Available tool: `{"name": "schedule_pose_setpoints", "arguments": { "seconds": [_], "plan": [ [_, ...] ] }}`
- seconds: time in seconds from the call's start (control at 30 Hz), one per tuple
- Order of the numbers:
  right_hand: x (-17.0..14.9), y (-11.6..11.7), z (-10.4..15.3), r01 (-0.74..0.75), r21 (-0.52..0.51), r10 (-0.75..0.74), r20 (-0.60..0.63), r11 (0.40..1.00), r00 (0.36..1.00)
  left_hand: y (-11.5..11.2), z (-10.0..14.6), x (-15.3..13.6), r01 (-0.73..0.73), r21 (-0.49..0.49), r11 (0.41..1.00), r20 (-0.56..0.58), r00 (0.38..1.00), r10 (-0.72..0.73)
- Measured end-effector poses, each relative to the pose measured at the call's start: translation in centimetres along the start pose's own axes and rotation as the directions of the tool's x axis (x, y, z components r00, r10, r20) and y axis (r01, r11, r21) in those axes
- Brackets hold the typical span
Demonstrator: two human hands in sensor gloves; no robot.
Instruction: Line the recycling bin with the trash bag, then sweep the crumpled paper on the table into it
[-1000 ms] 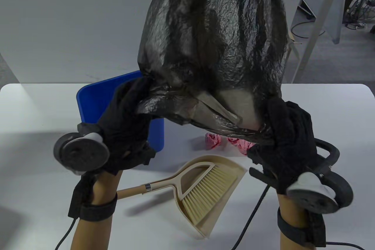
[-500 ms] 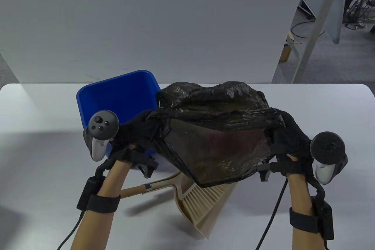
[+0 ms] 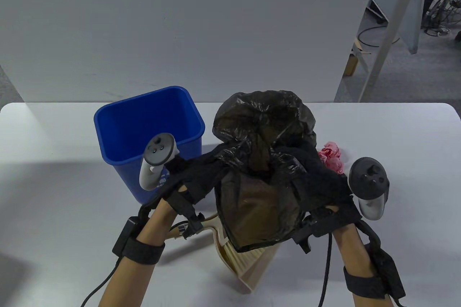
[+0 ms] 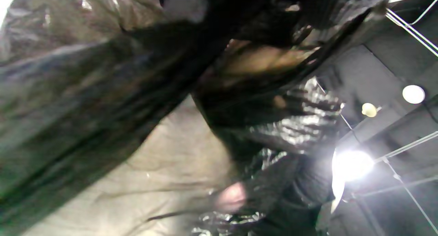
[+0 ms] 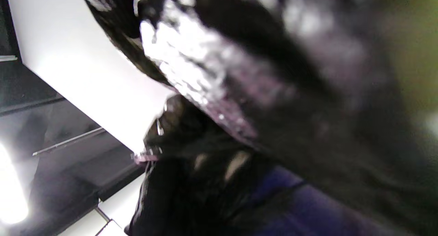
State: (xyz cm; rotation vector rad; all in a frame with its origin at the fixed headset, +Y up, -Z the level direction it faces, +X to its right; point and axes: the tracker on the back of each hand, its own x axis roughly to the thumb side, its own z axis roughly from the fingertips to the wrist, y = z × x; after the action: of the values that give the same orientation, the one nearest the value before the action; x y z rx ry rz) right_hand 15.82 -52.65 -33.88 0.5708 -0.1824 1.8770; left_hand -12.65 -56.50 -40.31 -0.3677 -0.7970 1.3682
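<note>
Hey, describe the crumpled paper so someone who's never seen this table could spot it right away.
Start at the white table and find the blue bin standing near its back edge. Look right, past the black trash bag held up by both hands, to the pink lump at the bag's right edge. That is the crumpled paper: the only pink thing there, small and wrinkled, lying on the tabletop.

trash bag (image 3: 264, 163) collapsed from ballooned high to bunched low | hands closer together | crumpled paper (image 3: 332, 157) uncovered
</note>
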Motion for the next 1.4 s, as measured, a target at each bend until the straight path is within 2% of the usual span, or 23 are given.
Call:
{"name": "schedule_pose_setpoints", "arguments": {
  "seconds": [0.17, 0.27, 0.37, 0.5, 0.6, 0.73, 0.9, 1.03, 1.1, 1.2, 1.4],
  "plan": [
    [0.4, 0.7, -0.6, -0.185, 0.046, 0.185, -0.015, 0.982, 0.983, -1.6, -0.8, -0.1, -0.055, 0.006, 0.998, 0.029, 0.998, 0.055],
    [0.8, 1.1, -1.0, -0.311, 0.079, 0.312, 0.002, 0.947, 0.95, -2.4, -1.2, -0.2, -0.088, 0.002, 0.996, 0.03, 0.996, 0.088],
    [1.1, 1.2, -1.1, -0.441, 0.122, 0.443, 0.019, 0.889, 0.897, -3.0, -1.4, -0.4, -0.105, -0.02, 0.994, 0.015, 0.994, 0.105],
    [0.6, 1.0, -0.4, -0.609, 0.149, 0.61, 0.049, 0.779, 0.791, -3.7, -1.6, -1.2, -0.097, -0.019, 0.995, -0.012, 0.995, 0.097],
    [0.0, 0.8, 0.6, -0.717, 0.218, 0.724, 0.063, 0.662, 0.687, -4.3, -1.8, -1.8, -0.095, -0.025, 0.995, -0.038, 0.995, 0.094],
    [0.0, 0.8, 1.7, -0.791, 0.289, 0.797, 0.126, 0.54, 0.59, -5.0, -2.1, -2.3, -0.086, -0.044, 0.995, -0.062, 0.995, 0.083],
    [1.2, 1.1, 2.2, -0.814, 0.287, 0.809, 0.17, 0.505, 0.563, -5.5, -1.8, -2.1, -0.062, -0.034, 0.997, -0.059, 0.996, 0.06],
    [1.5, 0.4, 2.5, -0.861, 0.26, 0.851, 0.188, 0.437, 0.49, -5.6, -1.5, -2.2, -0.041, -0.011, 0.999, -0.058, 0.997, 0.04],
    [0.8, -0.3, 2.9, -0.868, 0.246, 0.865, 0.159, 0.431, 0.475, -5.9, -1.4, -2.4, -0.045, -0.004, 0.999, -0.061, 0.997, 0.044],
    [-0.9, -0.9, 3.9, -0.855, 0.229, 0.862, 0.103, 0.465, 0.497, -6.9, -1.5, -3.2, -0.065, -0.024, 0.998, -0.08, 0.995, 0.063],
    [-2.6, -0.7, 7.8, -0.839, 0.15, 0.849, -0.003, 0.523, 0.529, -8.9, -1.6, -4.6, -0.069, -0.064, 0.996, -0.116, 0.991, 0.061]
  ]
}}
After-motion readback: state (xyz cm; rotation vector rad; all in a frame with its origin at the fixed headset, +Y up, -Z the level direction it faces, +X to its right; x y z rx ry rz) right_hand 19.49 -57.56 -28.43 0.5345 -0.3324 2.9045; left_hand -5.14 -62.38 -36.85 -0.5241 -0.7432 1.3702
